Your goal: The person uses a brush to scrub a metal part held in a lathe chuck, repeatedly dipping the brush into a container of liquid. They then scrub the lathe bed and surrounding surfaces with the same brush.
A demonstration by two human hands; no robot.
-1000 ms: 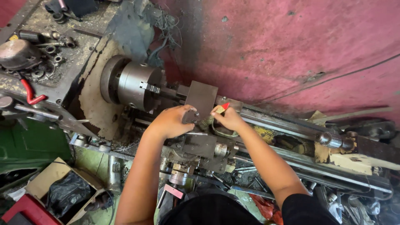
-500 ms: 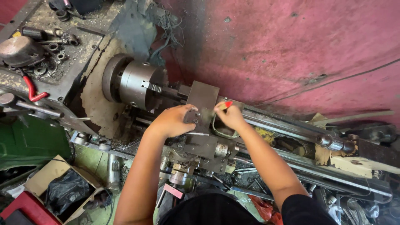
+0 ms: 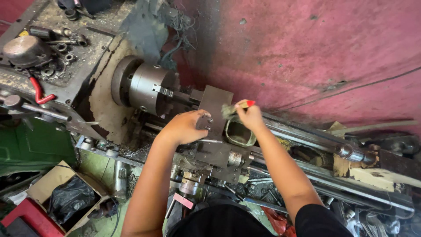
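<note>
Two hands are on the lathe carriage, and I read the relation between them as the point of interest. My right hand [image 3: 251, 116] is pinched shut on a small brush with a red handle [image 3: 248, 104]; the red tip pokes out at about 2 o'clock from the fist and the bristles [image 3: 227, 109] point toward 9 o'clock, so the brush lies roughly along the lathe bed. The bristle end is touching or just beside the right edge of the flat grey steel plate [image 3: 214, 102], which stands upright on the carriage. My left hand [image 3: 186, 126] is curled over the plate's lower corner at about 7 o'clock, fingers bent and pressed against it. The right hand is the nearer one to the plate's edge. Just below the right hand, at 6 o'clock, sits an open, rounded metal tin [image 3: 239, 133] on the carriage. The three-jaw chuck [image 3: 151, 89] lies at 9 o'clock from the plate, well apart from both hands. Around it all: an oily, chip-strewn lathe bed [image 3: 307, 136], a stained red wall [image 3: 315, 48] at 12 o'clock, and a cardboard box [image 3: 52, 188] on the floor at 8 o'clock
</note>
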